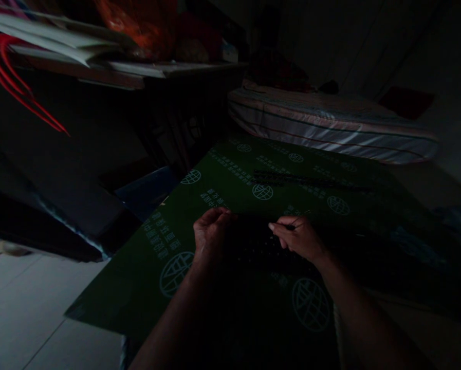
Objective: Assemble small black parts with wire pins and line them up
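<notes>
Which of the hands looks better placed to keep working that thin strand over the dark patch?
Probably the right hand: its fingertips already pinch the thin pale strand. The left hand curls loosely at the edge of the dark material.

pretty dark shot, but the pale tiled floor point(25, 313) carries everything here. a big green sheet point(230, 190) printed with white globe logos and text is spread flat on it, with some dark stuff point(261, 246) on top that i can't make out. a striped mattress point(330, 128) lies just behind the sheet.
</notes>
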Motion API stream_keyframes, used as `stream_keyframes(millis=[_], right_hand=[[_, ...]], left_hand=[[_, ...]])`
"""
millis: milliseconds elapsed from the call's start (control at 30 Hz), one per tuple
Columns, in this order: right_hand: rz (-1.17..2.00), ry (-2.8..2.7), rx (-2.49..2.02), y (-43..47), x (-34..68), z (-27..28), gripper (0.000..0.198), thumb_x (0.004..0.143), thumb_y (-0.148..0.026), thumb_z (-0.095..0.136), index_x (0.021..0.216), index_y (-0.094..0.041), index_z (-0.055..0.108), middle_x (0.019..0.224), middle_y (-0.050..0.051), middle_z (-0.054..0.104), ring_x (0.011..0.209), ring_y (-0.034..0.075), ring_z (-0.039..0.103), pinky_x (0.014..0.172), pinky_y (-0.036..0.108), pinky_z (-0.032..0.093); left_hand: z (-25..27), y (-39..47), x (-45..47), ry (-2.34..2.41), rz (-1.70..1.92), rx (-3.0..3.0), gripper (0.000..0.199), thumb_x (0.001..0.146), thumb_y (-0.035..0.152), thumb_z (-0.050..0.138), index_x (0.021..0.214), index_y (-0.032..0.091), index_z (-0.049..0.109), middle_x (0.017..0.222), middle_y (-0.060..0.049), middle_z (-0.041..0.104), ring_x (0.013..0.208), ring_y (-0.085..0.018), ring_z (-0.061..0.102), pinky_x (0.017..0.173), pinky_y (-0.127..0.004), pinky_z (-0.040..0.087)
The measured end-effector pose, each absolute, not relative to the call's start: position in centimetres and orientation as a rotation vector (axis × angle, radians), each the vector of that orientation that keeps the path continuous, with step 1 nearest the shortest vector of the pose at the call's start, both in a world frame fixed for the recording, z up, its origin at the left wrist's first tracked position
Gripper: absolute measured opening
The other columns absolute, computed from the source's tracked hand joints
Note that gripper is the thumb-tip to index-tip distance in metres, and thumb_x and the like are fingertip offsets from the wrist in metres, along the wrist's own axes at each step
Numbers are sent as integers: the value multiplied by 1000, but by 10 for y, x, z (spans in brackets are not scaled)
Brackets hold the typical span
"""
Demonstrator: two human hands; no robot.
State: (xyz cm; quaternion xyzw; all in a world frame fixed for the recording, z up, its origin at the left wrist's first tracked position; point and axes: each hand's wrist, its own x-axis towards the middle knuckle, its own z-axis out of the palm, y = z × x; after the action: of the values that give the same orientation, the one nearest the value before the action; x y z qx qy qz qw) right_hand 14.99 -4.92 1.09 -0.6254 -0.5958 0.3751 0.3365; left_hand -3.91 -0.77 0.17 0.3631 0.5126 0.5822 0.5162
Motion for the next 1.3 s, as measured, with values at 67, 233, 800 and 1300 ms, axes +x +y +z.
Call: stream_keyframes(millis=[67,233,800,1300], right_hand=[[968,-1554,-1645,-48,148,12,37,75,-43,54,48,-19,46,37,-6,43,33,6,35,35,18,26],[860,-1644,-1656,-45,145,14,36,75,-39,53,46,-19,44,38,-6,40,36,6,34,38,18,25],[810,-1803,-1752,-34,136,14,26,71,-33,52,51,-18,51,39,-7,35,38,6,30,39,20,21],[691,-1569,-1596,-38,137,-11,6,66,-23,53,64,-20,57,60,-3,56,58,11,51,56,21,39]], left_hand=[[0,-7,-39,1224,1397,876,10,57,22,66,64,14,63,60,-1,66,60,-13,58,63,-24,43],[-1,-7,-39,1244,1388,883,11,58,22,66,64,14,63,60,-2,66,60,-14,58,62,-24,43],[-1,-12,-34,1289,1381,1064,15,63,28,65,68,14,63,62,-1,66,57,-13,58,54,-21,44],[-15,-17,-13,976,993,2410,28,72,10,54,97,16,64,104,-10,64,105,-25,54,89,-42,46]])
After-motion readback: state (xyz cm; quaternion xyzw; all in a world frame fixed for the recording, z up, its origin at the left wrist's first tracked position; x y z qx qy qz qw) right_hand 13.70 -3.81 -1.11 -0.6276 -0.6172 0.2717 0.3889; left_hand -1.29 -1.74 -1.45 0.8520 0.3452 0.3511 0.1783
